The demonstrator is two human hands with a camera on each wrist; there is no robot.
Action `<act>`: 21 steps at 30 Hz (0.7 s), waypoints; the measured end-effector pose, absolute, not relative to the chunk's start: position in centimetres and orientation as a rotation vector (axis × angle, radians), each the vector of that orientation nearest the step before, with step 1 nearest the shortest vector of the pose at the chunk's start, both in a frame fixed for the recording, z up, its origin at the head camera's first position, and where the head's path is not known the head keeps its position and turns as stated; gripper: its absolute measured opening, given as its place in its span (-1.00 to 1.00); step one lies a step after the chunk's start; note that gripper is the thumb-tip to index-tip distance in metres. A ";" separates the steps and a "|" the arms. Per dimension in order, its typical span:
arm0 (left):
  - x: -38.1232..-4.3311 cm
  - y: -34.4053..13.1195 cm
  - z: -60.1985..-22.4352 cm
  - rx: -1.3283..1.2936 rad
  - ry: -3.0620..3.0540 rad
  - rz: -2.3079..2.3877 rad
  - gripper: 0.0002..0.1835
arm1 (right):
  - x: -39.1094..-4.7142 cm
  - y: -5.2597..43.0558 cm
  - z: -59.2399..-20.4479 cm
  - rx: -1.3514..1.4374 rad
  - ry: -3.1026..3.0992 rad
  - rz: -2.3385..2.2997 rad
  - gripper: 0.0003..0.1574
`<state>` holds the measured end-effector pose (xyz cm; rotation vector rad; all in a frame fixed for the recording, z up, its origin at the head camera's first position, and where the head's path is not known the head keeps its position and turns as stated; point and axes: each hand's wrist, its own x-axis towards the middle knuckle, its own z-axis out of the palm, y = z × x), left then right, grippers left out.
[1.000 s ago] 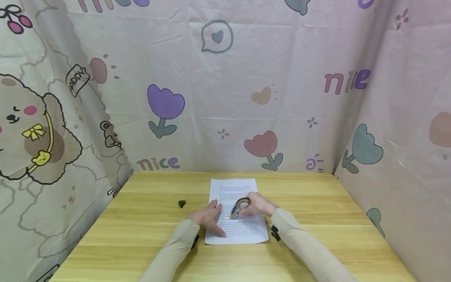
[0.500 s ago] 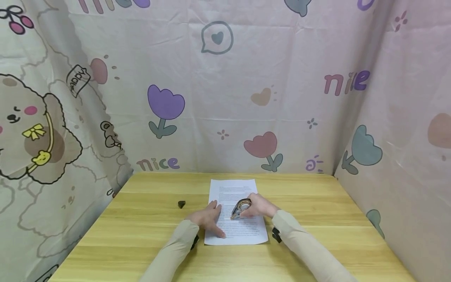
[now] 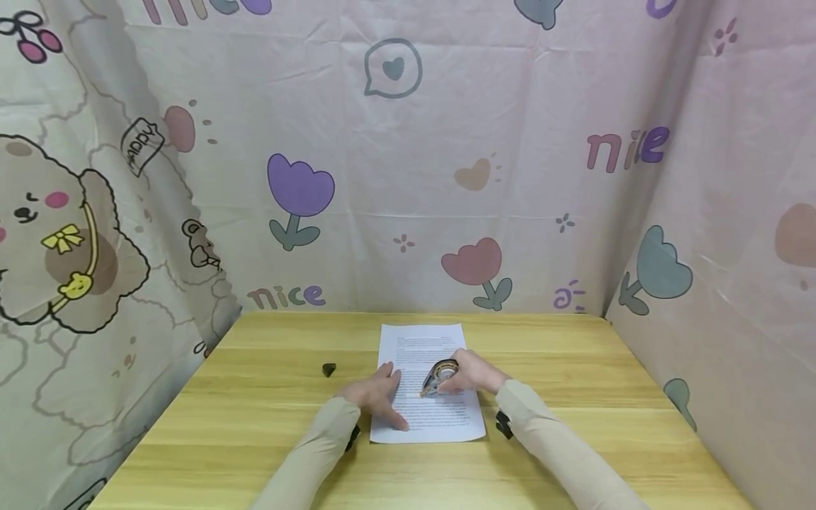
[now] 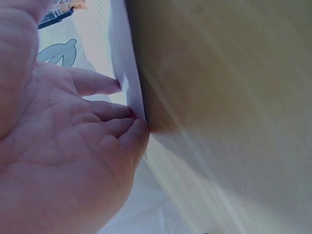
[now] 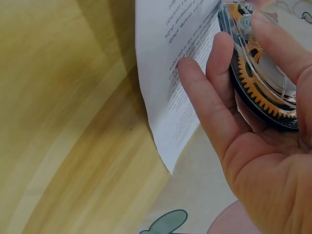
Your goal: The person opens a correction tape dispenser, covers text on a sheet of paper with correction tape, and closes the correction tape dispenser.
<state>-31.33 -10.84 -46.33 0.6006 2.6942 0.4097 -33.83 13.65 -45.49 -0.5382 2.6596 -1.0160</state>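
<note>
A: In what state do we find the fingers?

B: On the right hand (image 3: 474,370), thumb and fingers are clamped on the correction tape dispenser (image 3: 441,373). The left hand (image 3: 375,397) grips nothing: its fingers rest on the left margin of the printed sheet (image 3: 440,421), with the thumb set well apart toward the near edge.

A: Where is the dispenser?

B: Over the middle of the sheet, tilted, its tip directed down and toward the left hand. We cannot tell whether the tip touches the paper or sits just above it.

A: We judge the step to be running tape along a printed line. How do we perform it well?

B: We set the tip squarely on the line, apply light, even pressure, and draw at a constant tilt. Twisting could lift or wrinkle the tape. Meanwhile, we press the left fingers and thumb flat, clear of the tip's path, so that the sheet cannot slide.

A: What lies further out?

B: The sheet lies on the wooden table (image 3: 561,397). A small black object (image 3: 329,369) is on the table beyond the sheet's left edge; we leave it there. Behind the table hangs a printed cloth (image 3: 382,177).
</note>
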 end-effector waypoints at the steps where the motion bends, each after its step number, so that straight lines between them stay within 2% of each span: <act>1: -31.3 -10.9 -46.3 0.601 2.694 0.412 0.31 | -33.8 13.7 -45.5 -0.539 2.656 -1.019 -0.70; 21: -31.5 -10.8 -46.6 0.608 2.698 0.420 0.30 | -33.4 14.0 -45.3 -0.500 2.679 -1.009 -0.70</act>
